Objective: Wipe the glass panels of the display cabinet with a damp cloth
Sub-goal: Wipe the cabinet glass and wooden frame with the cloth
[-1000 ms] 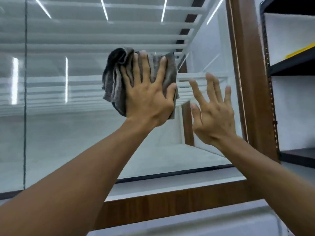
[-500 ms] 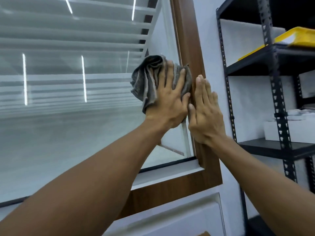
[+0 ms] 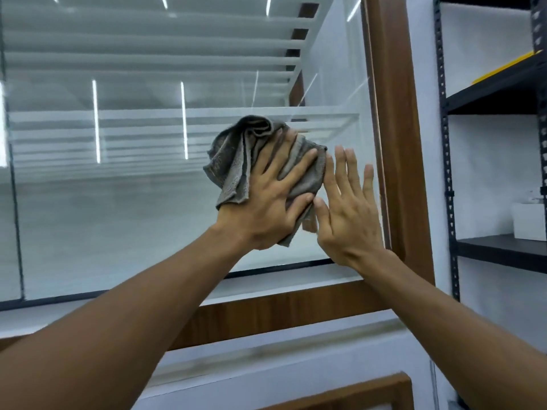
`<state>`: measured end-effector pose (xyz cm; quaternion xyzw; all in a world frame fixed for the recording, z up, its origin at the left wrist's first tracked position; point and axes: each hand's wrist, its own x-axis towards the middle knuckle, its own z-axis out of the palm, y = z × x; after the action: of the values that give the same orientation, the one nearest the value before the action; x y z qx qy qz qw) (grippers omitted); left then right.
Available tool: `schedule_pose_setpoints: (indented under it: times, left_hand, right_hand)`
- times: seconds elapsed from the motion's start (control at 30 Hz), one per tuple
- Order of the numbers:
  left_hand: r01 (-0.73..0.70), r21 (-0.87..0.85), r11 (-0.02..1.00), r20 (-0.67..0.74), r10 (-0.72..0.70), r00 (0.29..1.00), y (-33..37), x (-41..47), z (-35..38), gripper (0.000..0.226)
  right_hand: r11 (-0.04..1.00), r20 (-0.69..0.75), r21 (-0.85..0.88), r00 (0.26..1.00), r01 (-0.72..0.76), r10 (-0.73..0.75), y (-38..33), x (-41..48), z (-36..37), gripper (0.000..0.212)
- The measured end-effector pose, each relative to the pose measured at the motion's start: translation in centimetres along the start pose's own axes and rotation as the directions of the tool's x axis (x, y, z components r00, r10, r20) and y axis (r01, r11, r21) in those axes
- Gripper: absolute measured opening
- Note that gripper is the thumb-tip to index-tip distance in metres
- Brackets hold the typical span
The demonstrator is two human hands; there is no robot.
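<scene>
Cloth: a grey, crumpled cloth [image 3: 236,161] lay against the glass panel [image 3: 118,217], in the panel's right part and nearer its bottom edge than its top.
Cloth folds: they bunched up above and to the left of the fingers, and one corner hung down below the palm.
Left hand: the left hand [image 3: 266,202] was flat, with straight, spread fingers, and pressed the cloth to the glass without curling round it.
Right hand: the right hand [image 3: 349,214] was flat too, with straight fingers pointing up. It was laid on bare glass just right of the cloth and held nothing.
Hands together: the two thumbs were just beside each other at the cloth's lower right edge. Whether they touched could not be told.
Panel edge: the right hand's little finger was near the panel's right edge, just short of the wooden frame [image 3: 393,143].
Frame: a brown upright stood along the right edge, and a matching bottom rail [image 3: 281,309] ran under the glass.
Glass: bright light strips [image 3: 95,119] showed in it, over white slats.
Beside the cabinet: a dark metal rack [image 3: 444,143] stood to the right of the frame, carrying a yellow item [image 3: 503,68] on an upper shelf and a white box [image 3: 529,220] on a lower one.
</scene>
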<state>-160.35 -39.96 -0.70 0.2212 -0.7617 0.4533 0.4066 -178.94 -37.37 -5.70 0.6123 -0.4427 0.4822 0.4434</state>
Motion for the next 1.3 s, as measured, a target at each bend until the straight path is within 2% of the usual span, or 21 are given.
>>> schedule_pose_setpoints:
  times: [0.3,0.57,0.83,0.93,1.03,1.07,1.1,1.13,1.2,1.23,1.27,1.3]
  left_hand:
    - [0.117,0.036,0.992,-0.012,-0.117,0.993,-5.8,-6.3,-3.7,0.069]
    - [0.19,0.092,0.977,-0.038,-0.188,0.981,-11.4,-11.1,-7.1,0.07]
    - [0.372,0.118,0.921,-0.085,-0.364,0.928,-18.0,-15.9,-10.8,0.068]
    - [0.497,0.156,0.853,-0.135,-0.481,0.867,-18.4,-18.3,-11.0,0.07]
    - [0.702,0.128,0.7,-0.188,-0.678,0.711,-15.3,-19.4,-9.7,0.071]
    - [0.717,0.124,0.686,-0.174,-0.696,0.697,-13.9,-19.1,-9.1,0.072]
    - [0.68,0.144,0.719,-0.143,-0.664,0.733,-12.8,-18.4,-8.5,0.072]
    - [0.588,0.179,0.789,-0.097,-0.58,0.809,-12.1,-17.6,-8.0,0.073]
    - [0.352,0.223,0.909,-0.023,-0.356,0.934,-11.9,-16.2,-7.9,0.073]
    - [0.297,0.207,0.932,-0.024,-0.299,0.954,-12.5,-15.9,-8.1,0.072]
    - [0.309,0.163,0.937,-0.053,-0.305,0.951,-13.1,-15.6,-8.2,0.071]
    - [0.386,0.105,0.916,-0.095,-0.377,0.921,-13.3,-15.3,-8.2,0.071]
  right_hand:
    - [0.997,-0.036,0.003,0.997,0.073,-0.073,-8.8,2.0,3.1,0.069]
    - [0.985,0.006,-0.009,0.985,0.173,-0.173,-15.4,4.3,4.6,0.073]
    - [0.982,0.011,-0.018,0.982,0.188,-0.187,-18.3,5.8,5.6,0.073]
    - [0.974,0.029,-0.036,0.974,0.224,-0.223,-18.3,5.8,5.6,0.07]
    - [0.974,0.04,-0.052,0.975,0.219,-0.217,-18.4,5.8,5.6,0.07]
    - [0.974,0.042,-0.051,0.975,0.22,-0.218,-18.3,5.8,5.6,0.07]
    - [0.974,0.041,-0.048,0.975,0.221,-0.219,-18.3,5.8,5.5,0.07]
    - [0.974,0.039,-0.045,0.975,0.221,-0.22,-18.4,5.8,5.5,0.07]
    - [0.974,0.036,-0.031,0.974,0.223,-0.222,-18.2,5.6,5.4,0.069]
    - [0.973,0.031,-0.015,0.973,0.229,-0.229,-18.3,5.5,5.4,0.069]
    - [0.971,0.03,-0.002,0.971,0.238,-0.238,-18.0,5.3,5.4,0.069]
    - [0.969,0.029,0.006,0.968,0.248,-0.248,-17.5,5.0,5.2,0.069]
